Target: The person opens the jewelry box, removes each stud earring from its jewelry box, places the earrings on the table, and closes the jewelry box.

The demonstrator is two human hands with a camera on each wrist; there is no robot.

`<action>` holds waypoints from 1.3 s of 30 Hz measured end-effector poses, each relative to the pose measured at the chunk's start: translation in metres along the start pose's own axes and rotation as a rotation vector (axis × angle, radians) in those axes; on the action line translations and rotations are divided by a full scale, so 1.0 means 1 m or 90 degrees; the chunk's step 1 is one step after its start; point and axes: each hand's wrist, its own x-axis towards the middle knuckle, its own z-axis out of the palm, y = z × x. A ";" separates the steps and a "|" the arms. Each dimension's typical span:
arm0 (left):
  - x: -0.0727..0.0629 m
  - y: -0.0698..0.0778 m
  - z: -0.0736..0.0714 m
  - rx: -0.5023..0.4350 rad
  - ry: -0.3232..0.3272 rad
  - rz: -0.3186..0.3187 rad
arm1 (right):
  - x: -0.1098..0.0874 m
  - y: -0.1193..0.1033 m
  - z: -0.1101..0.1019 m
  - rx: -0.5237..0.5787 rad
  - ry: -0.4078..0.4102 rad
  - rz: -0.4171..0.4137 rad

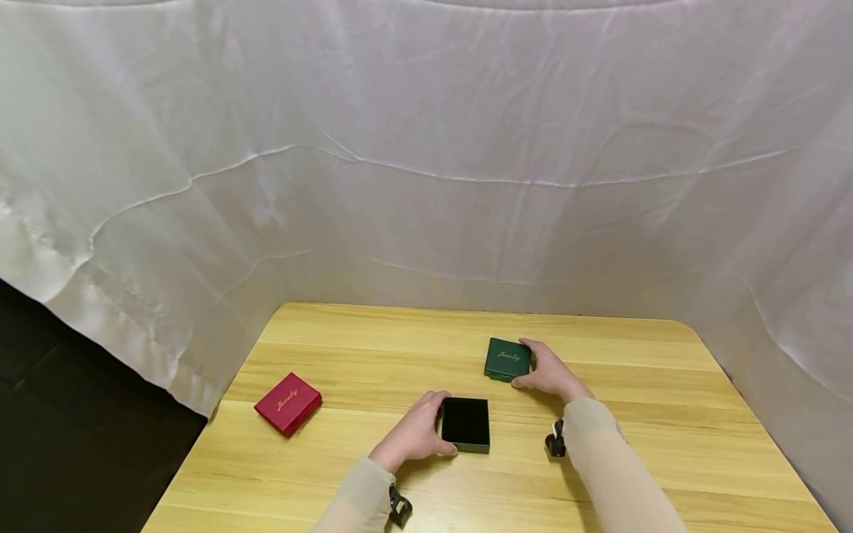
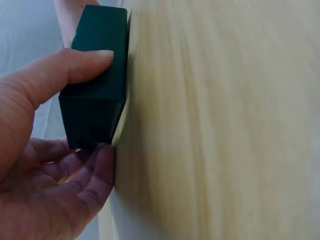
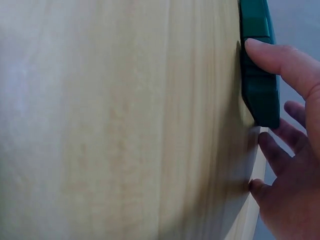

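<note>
In the head view a dark green box base (image 1: 465, 423) with a black inside stands on the table, its top uncovered. My left hand (image 1: 421, 429) grips it from the left; in the left wrist view the thumb lies along one green side wall (image 2: 100, 80) and the fingers are at another edge. Farther back, the green lid (image 1: 507, 360) with gold "Jewelry" lettering lies face up. My right hand (image 1: 549, 371) holds its right side, thumb on the near edge, as the right wrist view shows on the lid's side (image 3: 261, 82). What lies under the lid is hidden.
A closed red box (image 1: 289, 403) with the same gold lettering sits at the left of the wooden table (image 1: 600, 474), turned at an angle. Pale cloth (image 1: 426, 222) hangs behind and around the table. A dark area (image 1: 80, 414) lies beyond the left table edge.
</note>
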 end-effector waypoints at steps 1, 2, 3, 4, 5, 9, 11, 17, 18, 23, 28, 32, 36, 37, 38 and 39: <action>0.000 0.000 0.000 0.000 0.001 0.001 | 0.000 0.000 0.000 0.002 0.001 0.000; 0.000 0.000 0.000 -0.001 0.001 0.000 | -0.001 0.000 0.001 0.004 0.002 0.000; 0.000 0.000 0.000 -0.001 0.001 0.001 | -0.001 0.000 0.001 0.004 0.004 0.001; 0.000 0.000 0.000 -0.002 0.001 0.001 | -0.001 0.000 0.002 0.006 0.006 0.002; 0.000 0.000 0.000 -0.003 0.001 0.000 | -0.001 0.000 0.002 0.006 0.008 0.001; 0.000 0.000 0.001 -0.006 -0.001 -0.001 | -0.002 -0.003 0.004 0.010 0.013 -0.001; 0.000 -0.001 0.001 -0.008 0.000 0.001 | -0.004 -0.006 0.005 0.015 0.012 -0.002; -0.001 -0.002 0.000 -0.027 0.002 0.003 | -0.009 -0.019 0.007 0.027 -0.001 -0.015; -0.001 -0.002 0.000 -0.030 0.000 0.000 | -0.010 -0.021 0.007 0.026 -0.002 -0.020; -0.003 -0.001 0.000 -0.041 -0.001 -0.006 | -0.016 -0.033 0.011 0.017 -0.003 -0.046; -0.005 0.001 -0.003 -0.044 -0.011 -0.013 | -0.022 -0.046 0.015 0.008 -0.001 -0.064; -0.006 0.003 -0.009 -0.047 -0.011 -0.021 | -0.027 -0.056 0.018 0.017 -0.006 -0.066; -0.003 0.005 -0.019 -0.057 0.005 -0.010 | -0.032 -0.063 0.022 0.007 -0.008 -0.093; -0.002 0.006 -0.022 -0.055 0.011 -0.004 | -0.032 -0.064 0.023 0.003 -0.007 -0.103; 0.000 0.006 -0.024 -0.053 0.018 0.003 | -0.033 -0.066 0.023 0.002 -0.007 -0.109; 0.001 0.006 -0.026 -0.055 0.024 0.010 | -0.034 -0.067 0.024 -0.001 -0.006 -0.118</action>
